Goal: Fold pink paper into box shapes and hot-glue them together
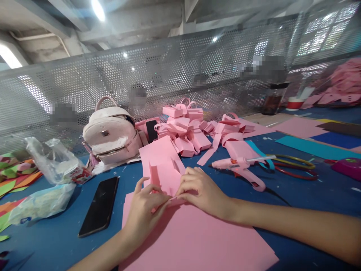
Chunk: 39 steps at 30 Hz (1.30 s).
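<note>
A folded pink paper piece [178,202] is held above a stack of pink sheets [203,241], near its far edge. Its near edge is pinched between the thumb and fingers of the left hand [149,207] and, just beside, by those of the right hand [199,188]; the fingertips of the two hands are brought close together. Upright flaps are seen on the piece beyond the fingers. The stack is laid on a blue tabletop [69,246].

To the left of the stack, a black phone [99,207] is laid flat, with a clear plastic bag [43,203] farther left. To the right of the right hand, a pink glue gun [239,163] is placed on its side, its nozzle pointed leftward, near red and yellow loops [296,171].

Farther back, small pink paper boxes [187,131], some fitted with strip handles, are heaped. A pale backpack [113,131] is stood to the left of the heap. Behind everything, the tabletop is bordered by a perforated metal screen [169,71].
</note>
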Each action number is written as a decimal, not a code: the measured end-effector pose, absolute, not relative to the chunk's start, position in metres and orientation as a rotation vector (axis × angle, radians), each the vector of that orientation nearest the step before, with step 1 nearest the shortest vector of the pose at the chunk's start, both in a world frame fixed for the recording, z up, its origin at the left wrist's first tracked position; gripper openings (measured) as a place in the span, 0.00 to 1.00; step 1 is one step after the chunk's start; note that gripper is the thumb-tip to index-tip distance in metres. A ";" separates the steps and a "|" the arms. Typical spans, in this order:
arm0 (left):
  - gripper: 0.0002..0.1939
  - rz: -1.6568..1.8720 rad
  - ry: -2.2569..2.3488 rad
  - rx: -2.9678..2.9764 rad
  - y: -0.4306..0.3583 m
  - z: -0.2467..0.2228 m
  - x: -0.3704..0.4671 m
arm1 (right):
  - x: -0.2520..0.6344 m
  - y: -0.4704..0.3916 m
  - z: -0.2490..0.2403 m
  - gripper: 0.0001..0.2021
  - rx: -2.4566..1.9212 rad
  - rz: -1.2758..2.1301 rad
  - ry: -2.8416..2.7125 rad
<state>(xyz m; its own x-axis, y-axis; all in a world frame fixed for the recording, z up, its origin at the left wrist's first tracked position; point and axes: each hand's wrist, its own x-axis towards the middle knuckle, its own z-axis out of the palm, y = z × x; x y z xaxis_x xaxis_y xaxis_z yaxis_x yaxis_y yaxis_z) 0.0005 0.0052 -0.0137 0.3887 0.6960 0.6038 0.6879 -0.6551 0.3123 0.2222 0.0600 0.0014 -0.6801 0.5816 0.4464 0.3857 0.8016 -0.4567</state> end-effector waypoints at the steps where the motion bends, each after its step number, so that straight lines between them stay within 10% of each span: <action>1: 0.11 1.149 1.289 2.604 0.005 -0.012 0.001 | 0.222 0.059 0.003 0.08 -0.721 0.440 -2.400; 39: 0.13 1.086 1.353 2.674 0.003 -0.010 0.003 | 0.215 0.055 0.005 0.05 -0.603 0.331 -2.454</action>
